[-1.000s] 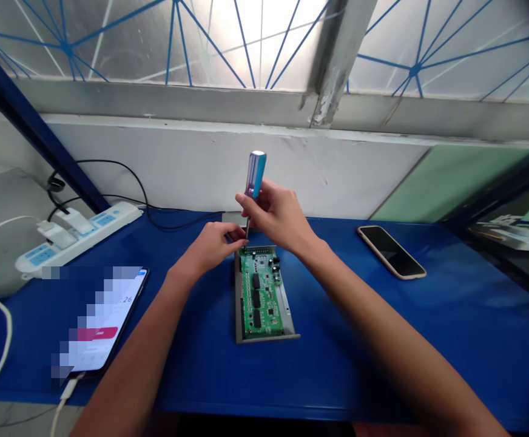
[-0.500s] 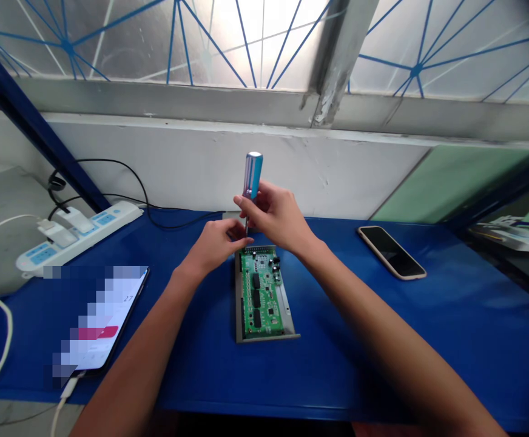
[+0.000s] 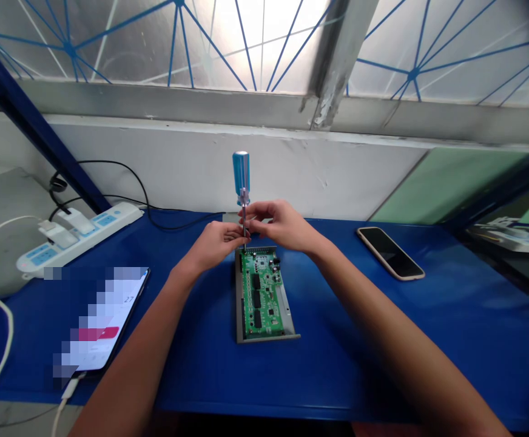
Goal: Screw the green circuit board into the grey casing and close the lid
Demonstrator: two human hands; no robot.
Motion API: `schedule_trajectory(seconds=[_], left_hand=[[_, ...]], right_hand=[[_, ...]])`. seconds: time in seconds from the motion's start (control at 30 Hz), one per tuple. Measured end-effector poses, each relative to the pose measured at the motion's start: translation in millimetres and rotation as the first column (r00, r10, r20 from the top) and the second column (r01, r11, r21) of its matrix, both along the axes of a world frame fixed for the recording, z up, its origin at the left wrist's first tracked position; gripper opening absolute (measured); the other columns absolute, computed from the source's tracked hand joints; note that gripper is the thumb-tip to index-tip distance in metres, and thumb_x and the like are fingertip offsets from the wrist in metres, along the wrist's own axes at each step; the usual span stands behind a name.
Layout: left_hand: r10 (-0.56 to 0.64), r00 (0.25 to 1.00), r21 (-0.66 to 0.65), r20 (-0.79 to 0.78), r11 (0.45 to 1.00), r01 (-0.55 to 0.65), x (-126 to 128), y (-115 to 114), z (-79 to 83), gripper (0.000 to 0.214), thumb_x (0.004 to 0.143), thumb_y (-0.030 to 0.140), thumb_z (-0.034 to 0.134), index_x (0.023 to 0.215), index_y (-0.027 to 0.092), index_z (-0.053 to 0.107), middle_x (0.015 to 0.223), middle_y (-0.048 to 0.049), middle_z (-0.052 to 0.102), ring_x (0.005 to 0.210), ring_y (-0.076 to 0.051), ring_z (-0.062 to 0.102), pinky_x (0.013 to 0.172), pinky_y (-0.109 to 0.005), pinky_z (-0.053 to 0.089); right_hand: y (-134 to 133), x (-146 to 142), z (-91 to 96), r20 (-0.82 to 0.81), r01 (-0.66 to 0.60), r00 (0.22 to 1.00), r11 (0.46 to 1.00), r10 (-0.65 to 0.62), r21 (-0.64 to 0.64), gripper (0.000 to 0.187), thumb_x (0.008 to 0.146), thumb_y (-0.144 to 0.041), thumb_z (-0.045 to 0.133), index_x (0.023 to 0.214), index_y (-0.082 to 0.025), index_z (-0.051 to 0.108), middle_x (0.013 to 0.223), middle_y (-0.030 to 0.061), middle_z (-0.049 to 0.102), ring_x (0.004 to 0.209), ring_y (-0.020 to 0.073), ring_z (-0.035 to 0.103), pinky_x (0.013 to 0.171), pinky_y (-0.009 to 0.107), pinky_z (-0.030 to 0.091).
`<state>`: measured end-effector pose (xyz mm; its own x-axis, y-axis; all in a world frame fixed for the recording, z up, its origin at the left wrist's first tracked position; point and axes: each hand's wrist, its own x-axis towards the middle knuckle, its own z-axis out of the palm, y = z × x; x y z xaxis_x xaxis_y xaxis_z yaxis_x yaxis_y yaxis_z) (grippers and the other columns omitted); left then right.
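Observation:
A screwdriver with a blue translucent handle (image 3: 241, 174) stands almost upright, its thin steel shaft reaching down to the top edge of a green circuit board (image 3: 259, 297). The board lies in a grey metal chassis (image 3: 238, 303). My left hand (image 3: 214, 241) and my right hand (image 3: 278, 224) meet at the shaft from either side, and the fingers of both pinch it below the handle. The exact spot under the tip is hidden by the fingers and is too small to tell.
The blue tabletop (image 3: 337, 364) carries a dark phone (image 3: 389, 253) on the right and a pixelated phone (image 3: 96, 321) with a charging cable on the left. A white power strip (image 3: 82, 233) with plugs and black cables sits at the back left, against a white wall.
My right hand has moved from the handle down to the shaft. The screwdriver has gone from tilted to nearly upright, with its handle shifted left.

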<state>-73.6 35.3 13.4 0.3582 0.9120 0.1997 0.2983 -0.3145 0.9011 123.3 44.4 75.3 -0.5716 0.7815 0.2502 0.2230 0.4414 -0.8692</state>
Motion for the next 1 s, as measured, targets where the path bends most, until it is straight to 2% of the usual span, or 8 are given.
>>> schedule_trajectory(seconds=[0.2,0.33,0.43,0.6,0.73,0.83,1.0], left_hand=[[-0.056,0.998,0.017,-0.013,0.998,0.056,-0.4,1.5,-0.8,0.014,0.088,0.023,0.064,0.087,0.014,0.075,0.092,-0.0082,0.079,0.093,-0.023,0.075,0.088,-0.035,0.059],[-0.056,0.998,0.066,-0.026,0.996,0.058,1.9,-0.6,-0.4,0.016,0.089,0.025,0.065,0.091,0.014,0.076,0.092,-0.0091,0.079,0.091,-0.024,0.075,0.084,-0.035,0.059],[0.007,1.000,0.105,0.006,0.994,-0.007,6.3,-3.2,0.1,0.021,0.084,0.029,0.073,0.100,0.014,0.075,0.092,-0.0085,0.079,0.086,-0.023,0.075,0.080,-0.033,0.060],[0.188,0.978,0.157,0.091,0.967,-0.200,15.3,-5.2,-4.4,0.033,0.078,0.042,0.081,0.090,0.012,0.075,0.081,-0.0081,0.078,0.075,-0.023,0.074,0.069,-0.031,0.058],[0.206,0.970,0.136,0.127,0.965,-0.223,18.3,-5.5,-6.2,0.034,0.078,0.044,0.081,0.087,0.011,0.078,0.083,-0.0081,0.080,0.079,-0.026,0.075,0.070,-0.032,0.058],[0.203,0.977,0.160,0.063,0.964,-0.211,16.5,-4.8,-4.5,0.033,0.081,0.044,0.077,0.080,0.011,0.079,0.081,-0.0076,0.080,0.081,-0.028,0.076,0.070,-0.032,0.057],[0.082,0.994,0.138,0.070,0.986,-0.091,11.5,-1.9,-3.6,0.030,0.086,0.042,0.073,0.087,0.013,0.081,0.086,-0.0084,0.081,0.083,-0.026,0.077,0.075,-0.033,0.059]], right_hand=[[1.5,-4.1,-7.3,-0.036,0.025,0.999,1.000,-0.024,0.008,0.016,0.088,-0.027,0.065,0.097,-0.015,0.070,0.077,0.0023,0.071,0.063,0.0127,0.064,0.065,0.029,0.054],[2.7,-6.1,-10.2,-0.051,0.049,0.997,0.999,-0.050,-0.011,0.014,0.088,-0.028,0.065,0.089,-0.015,0.071,0.069,0.0013,0.069,0.059,0.0126,0.061,0.065,0.030,0.053],[2.8,-6.8,-11.4,-0.080,0.107,0.991,0.994,-0.104,0.036,0.014,0.083,-0.028,0.071,0.076,-0.016,0.070,0.065,0.0005,0.066,0.061,0.0128,0.059,0.064,0.030,0.050],[2.1,-11.6,-15.6,-0.108,0.211,0.974,0.972,-0.200,0.105,0.020,0.078,-0.027,0.076,0.067,-0.017,0.063,0.066,0.0011,0.066,0.063,0.0131,0.056,0.063,0.030,0.046],[1.8,-16.4,-19.3,-0.112,0.273,0.960,0.950,-0.258,0.150,0.025,0.078,-0.028,0.076,0.065,-0.018,0.058,0.063,-0.0006,0.062,0.061,0.0125,0.054,0.059,0.028,0.043],[1.6,-15.7,-18.1,-0.078,0.270,0.962,0.945,-0.260,0.183,0.023,0.079,-0.031,0.077,0.070,-0.017,0.062,0.066,0.0002,0.064,0.063,0.0135,0.057,0.061,0.028,0.044],[3.4,-5.2,-10.0,-0.008,0.121,0.993,0.980,-0.121,0.161,0.021,0.085,-0.030,0.069,0.100,-0.015,0.073,0.084,0.0026,0.070,0.071,0.0138,0.061,0.062,0.026,0.046]])
